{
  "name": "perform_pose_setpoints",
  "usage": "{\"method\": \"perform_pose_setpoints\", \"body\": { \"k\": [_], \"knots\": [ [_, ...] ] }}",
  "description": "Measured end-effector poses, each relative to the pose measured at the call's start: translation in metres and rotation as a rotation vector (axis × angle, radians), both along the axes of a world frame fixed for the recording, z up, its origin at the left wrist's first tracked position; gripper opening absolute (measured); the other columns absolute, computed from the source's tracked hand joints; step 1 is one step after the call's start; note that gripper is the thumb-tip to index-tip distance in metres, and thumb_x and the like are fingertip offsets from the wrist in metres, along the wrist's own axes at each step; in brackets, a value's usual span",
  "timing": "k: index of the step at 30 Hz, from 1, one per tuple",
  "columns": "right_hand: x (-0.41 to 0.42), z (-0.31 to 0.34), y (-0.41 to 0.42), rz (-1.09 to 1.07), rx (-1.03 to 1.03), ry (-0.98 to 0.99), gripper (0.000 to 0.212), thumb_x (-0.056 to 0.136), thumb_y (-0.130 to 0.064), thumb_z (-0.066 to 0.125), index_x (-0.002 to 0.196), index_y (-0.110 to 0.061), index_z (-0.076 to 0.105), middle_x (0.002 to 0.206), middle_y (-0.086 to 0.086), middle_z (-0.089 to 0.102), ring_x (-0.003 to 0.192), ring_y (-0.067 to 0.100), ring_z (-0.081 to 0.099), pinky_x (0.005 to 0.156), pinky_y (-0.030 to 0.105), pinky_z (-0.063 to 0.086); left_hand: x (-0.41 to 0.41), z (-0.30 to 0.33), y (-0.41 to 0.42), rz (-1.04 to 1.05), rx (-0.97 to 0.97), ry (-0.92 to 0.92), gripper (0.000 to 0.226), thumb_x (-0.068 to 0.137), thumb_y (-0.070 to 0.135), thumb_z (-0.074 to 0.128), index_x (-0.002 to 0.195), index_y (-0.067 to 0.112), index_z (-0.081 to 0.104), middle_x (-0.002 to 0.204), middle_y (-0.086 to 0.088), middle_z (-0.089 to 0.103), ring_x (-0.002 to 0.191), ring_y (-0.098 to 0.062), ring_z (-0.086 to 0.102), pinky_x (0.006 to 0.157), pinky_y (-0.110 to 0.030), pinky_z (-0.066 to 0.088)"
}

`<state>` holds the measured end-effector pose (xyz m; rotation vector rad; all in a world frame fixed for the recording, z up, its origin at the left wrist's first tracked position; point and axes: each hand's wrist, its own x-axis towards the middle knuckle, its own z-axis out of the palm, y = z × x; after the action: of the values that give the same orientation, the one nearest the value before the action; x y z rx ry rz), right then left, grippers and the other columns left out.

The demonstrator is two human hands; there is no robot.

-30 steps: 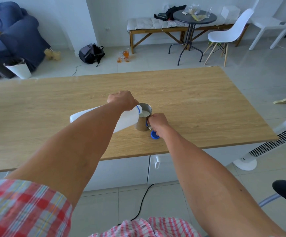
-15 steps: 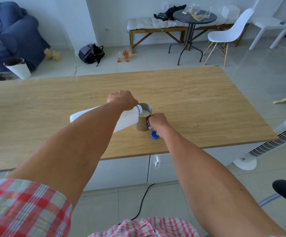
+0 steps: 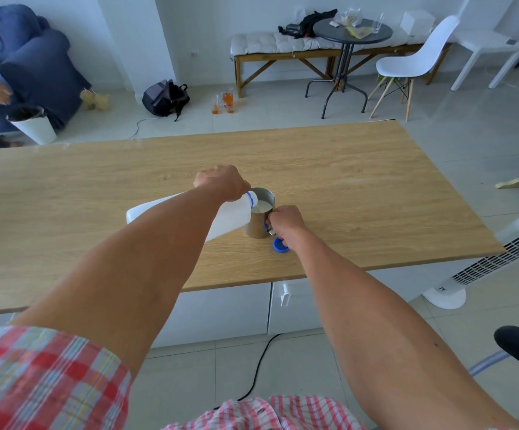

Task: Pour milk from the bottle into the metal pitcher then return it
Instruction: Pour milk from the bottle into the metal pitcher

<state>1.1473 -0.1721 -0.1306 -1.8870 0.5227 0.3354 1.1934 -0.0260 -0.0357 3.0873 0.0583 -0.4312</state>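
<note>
A white plastic milk bottle (image 3: 233,217) with a blue neck ring lies tipped nearly flat, its mouth over the rim of the metal pitcher (image 3: 258,226). My left hand (image 3: 221,181) grips the bottle near its neck from above. Milk fills the pitcher close to the top. My right hand (image 3: 284,221) holds the pitcher's handle on its right side. The pitcher stands on the wooden table (image 3: 360,193). My left forearm hides the middle of the bottle.
The blue bottle cap (image 3: 280,245) lies on the table just in front of the pitcher, under my right wrist. A white tower fan (image 3: 500,259) stands off the table's right end. A black cable (image 3: 258,367) runs across the floor below.
Almost nothing moved. Both hands keep their hold and the bottle stays tipped over the pitcher. At the far left a person's arm has shifted by the blue sofa.
</note>
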Motion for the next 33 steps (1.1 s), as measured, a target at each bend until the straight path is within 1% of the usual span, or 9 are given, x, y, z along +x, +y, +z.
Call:
{"method": "perform_pose_setpoints", "body": {
  "k": [3, 6, 10, 13, 19, 22, 26, 33],
  "knots": [
    [-0.0012, 0.0013, -0.0005, 0.000, -0.011, 0.004, 0.020, 0.092, 0.000, 0.044, 0.075, -0.009, 0.051, 0.066, 0.005, 0.045, 0.056, 0.018, 0.032, 0.050, 0.028, 0.025, 0.0000, -0.0011, 0.0000, -0.001, -0.005, -0.005, 0.040, 0.101, 0.046, 0.046, 0.120, 0.013, 0.061, 0.109, -0.008, 0.059, 0.102, -0.033, 0.061, 0.077, -0.039, 0.044],
    [-0.0011, 0.0015, -0.0010, 0.001, -0.012, 0.006, 0.023, 0.092, 0.000, 0.043, 0.072, -0.011, 0.047, 0.063, 0.004, 0.040, 0.055, 0.018, 0.030, 0.050, 0.027, 0.024, -0.0002, -0.0013, -0.0001, -0.001, -0.006, -0.007, 0.038, 0.101, 0.045, 0.046, 0.116, 0.014, 0.061, 0.107, -0.008, 0.059, 0.100, -0.033, 0.061, 0.077, -0.040, 0.043],
    [-0.0014, 0.0015, -0.0002, 0.002, -0.011, 0.007, 0.017, 0.092, -0.001, 0.044, 0.082, -0.011, 0.052, 0.067, 0.004, 0.042, 0.057, 0.017, 0.030, 0.050, 0.027, 0.024, -0.0008, 0.0002, -0.0001, -0.004, -0.001, -0.012, 0.033, 0.100, 0.043, 0.046, 0.109, 0.014, 0.059, 0.105, -0.007, 0.060, 0.097, -0.031, 0.060, 0.077, -0.039, 0.044],
    [-0.0010, 0.0013, 0.0003, 0.000, -0.002, 0.007, 0.017, 0.091, -0.001, 0.044, 0.085, -0.012, 0.055, 0.074, 0.008, 0.047, 0.058, 0.018, 0.032, 0.050, 0.028, 0.025, -0.0010, 0.0008, -0.0001, -0.010, -0.004, -0.011, 0.032, 0.100, 0.043, 0.047, 0.107, 0.014, 0.059, 0.104, -0.007, 0.061, 0.096, -0.031, 0.061, 0.076, -0.039, 0.044],
    [-0.0011, 0.0013, 0.0008, -0.004, 0.007, 0.004, 0.020, 0.088, 0.002, 0.043, 0.082, -0.010, 0.058, 0.073, 0.010, 0.052, 0.062, 0.020, 0.040, 0.053, 0.029, 0.028, -0.0005, 0.0002, 0.0002, -0.017, -0.003, -0.004, 0.031, 0.099, 0.042, 0.046, 0.106, 0.015, 0.060, 0.102, -0.006, 0.061, 0.094, -0.030, 0.060, 0.073, -0.037, 0.042],
    [-0.0018, 0.0022, 0.0009, -0.007, 0.006, 0.002, 0.020, 0.088, 0.002, 0.044, 0.082, -0.009, 0.058, 0.070, 0.009, 0.052, 0.058, 0.018, 0.038, 0.051, 0.028, 0.028, 0.0000, 0.0004, 0.0004, -0.016, 0.000, -0.005, 0.032, 0.099, 0.043, 0.047, 0.107, 0.015, 0.061, 0.104, -0.007, 0.062, 0.095, -0.030, 0.060, 0.074, -0.037, 0.043],
    [-0.0014, 0.0022, 0.0013, -0.005, 0.002, -0.002, 0.020, 0.088, 0.003, 0.044, 0.084, -0.011, 0.058, 0.073, 0.010, 0.051, 0.059, 0.019, 0.037, 0.051, 0.028, 0.027, 0.0005, 0.0003, 0.0002, -0.016, 0.001, -0.003, 0.031, 0.099, 0.042, 0.046, 0.106, 0.015, 0.060, 0.106, -0.007, 0.062, 0.096, -0.031, 0.061, 0.074, -0.038, 0.042],
    [-0.0030, 0.0055, 0.0001, 0.006, -0.007, -0.003, 0.020, 0.090, 0.002, 0.044, 0.079, -0.008, 0.056, 0.064, 0.006, 0.047, 0.054, 0.017, 0.034, 0.049, 0.026, 0.026, 0.0010, 0.0002, -0.0008, -0.017, 0.014, -0.003, 0.031, 0.100, 0.042, 0.045, 0.104, 0.014, 0.059, 0.109, -0.009, 0.062, 0.100, -0.033, 0.063, 0.076, -0.039, 0.044]
  ]
}}
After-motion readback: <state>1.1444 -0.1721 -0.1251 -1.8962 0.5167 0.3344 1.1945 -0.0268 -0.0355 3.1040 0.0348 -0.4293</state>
